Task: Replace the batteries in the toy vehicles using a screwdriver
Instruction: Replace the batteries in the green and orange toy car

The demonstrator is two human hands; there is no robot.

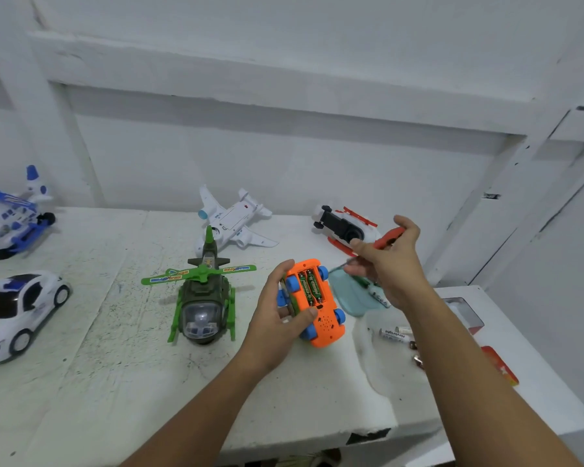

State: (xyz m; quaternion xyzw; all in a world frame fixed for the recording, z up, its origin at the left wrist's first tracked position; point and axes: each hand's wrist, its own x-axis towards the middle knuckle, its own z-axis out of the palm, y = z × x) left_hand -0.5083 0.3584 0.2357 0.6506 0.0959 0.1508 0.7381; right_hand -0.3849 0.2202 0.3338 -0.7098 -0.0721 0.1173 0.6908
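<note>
I see the orange car (319, 326) belly-up, wheels up; long axis runs away from me, near end skewed right, speaker grille at that near end; battery bay uncovered, two green batteries (310, 286) lying along the same axis; left hand (277, 318) grips the car from its left side, thumb across the underside, just right of the green helicopter (203, 298); right hand (390, 261) is just right of and beyond the car, curled round the red screwdriver (390, 235); shaft blurred, tip unclear; loose batteries (393, 334) on the table (115, 382) below that wrist.
</note>
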